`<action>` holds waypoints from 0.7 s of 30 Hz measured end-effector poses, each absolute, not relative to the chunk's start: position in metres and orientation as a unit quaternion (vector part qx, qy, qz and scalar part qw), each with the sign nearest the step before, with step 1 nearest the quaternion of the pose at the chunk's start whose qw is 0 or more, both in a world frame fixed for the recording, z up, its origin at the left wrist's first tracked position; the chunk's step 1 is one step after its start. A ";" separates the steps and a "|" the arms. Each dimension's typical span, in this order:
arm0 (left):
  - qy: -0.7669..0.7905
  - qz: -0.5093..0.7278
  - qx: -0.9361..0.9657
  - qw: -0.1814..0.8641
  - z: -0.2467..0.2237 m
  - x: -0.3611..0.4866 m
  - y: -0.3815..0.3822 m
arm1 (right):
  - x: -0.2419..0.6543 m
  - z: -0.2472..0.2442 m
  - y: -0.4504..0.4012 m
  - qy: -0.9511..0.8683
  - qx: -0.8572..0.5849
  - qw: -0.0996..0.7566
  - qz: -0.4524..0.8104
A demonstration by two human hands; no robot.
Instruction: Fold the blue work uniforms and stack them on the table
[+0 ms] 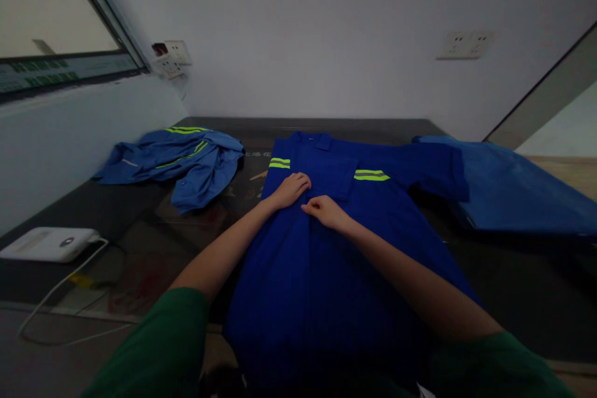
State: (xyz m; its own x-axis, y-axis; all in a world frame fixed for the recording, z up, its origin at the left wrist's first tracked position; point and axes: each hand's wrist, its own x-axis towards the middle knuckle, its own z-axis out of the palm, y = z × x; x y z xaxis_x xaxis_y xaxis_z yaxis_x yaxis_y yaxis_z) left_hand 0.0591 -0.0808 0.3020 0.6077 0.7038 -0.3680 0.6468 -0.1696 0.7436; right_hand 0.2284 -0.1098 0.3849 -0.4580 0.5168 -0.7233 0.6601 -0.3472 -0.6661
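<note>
A dark blue work shirt (387,224) with yellow-green and grey reflective bands lies spread over the table, collar toward the wall and hem toward me. Its left side is folded in, while the short sleeve on the right stretches outward. Flat on the chest, by the front edge, rests my left hand (293,189), its fingers slightly bent. Just below and to the right, my right hand (325,211) has thumb and fingertips pinched together at the front placket. A bit of the shirt's edge seems to be in that pinch.
A crumpled lighter blue garment (196,161) with yellow-green stripes lies at the back left. Folded blue cloth (517,193) covers the table's right end. A white power bank (51,244) with a cable (56,286) sits near left. Wall sockets (466,45) are behind the dark table (186,242).
</note>
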 end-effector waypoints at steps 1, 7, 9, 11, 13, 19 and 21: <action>0.441 0.035 0.764 0.470 0.302 0.059 -0.081 | 0.230 0.386 -0.110 0.565 0.520 0.051 -0.639; 0.452 0.050 0.751 0.479 0.305 0.059 -0.080 | 0.225 0.402 -0.117 0.627 0.553 0.141 -0.530; 0.460 0.055 0.744 0.481 0.304 0.059 -0.080 | 0.218 0.407 -0.117 0.656 0.570 0.167 -0.466; 0.467 0.057 0.739 0.482 0.303 0.059 -0.080 | 0.209 0.408 -0.116 0.672 0.585 0.175 -0.419; 0.471 0.059 0.736 0.482 0.301 0.059 -0.081 | 0.202 0.405 -0.115 0.679 0.597 0.174 -0.391; 0.475 0.075 0.730 0.486 0.296 0.057 -0.082 | 0.197 0.397 -0.109 0.694 0.591 0.153 -0.381; 0.481 0.080 0.722 0.490 0.296 0.056 -0.082 | 0.200 0.396 -0.107 0.662 0.610 0.142 -0.412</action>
State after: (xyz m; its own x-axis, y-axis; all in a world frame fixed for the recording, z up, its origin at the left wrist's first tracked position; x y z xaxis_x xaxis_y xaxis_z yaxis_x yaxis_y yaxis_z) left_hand 0.0563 -0.0819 0.2957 0.5238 0.7736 -0.3565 0.6165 -0.0555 0.7854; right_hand 0.2000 -0.1067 0.3964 -0.2153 0.6906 -0.6905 0.9247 -0.0831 -0.3714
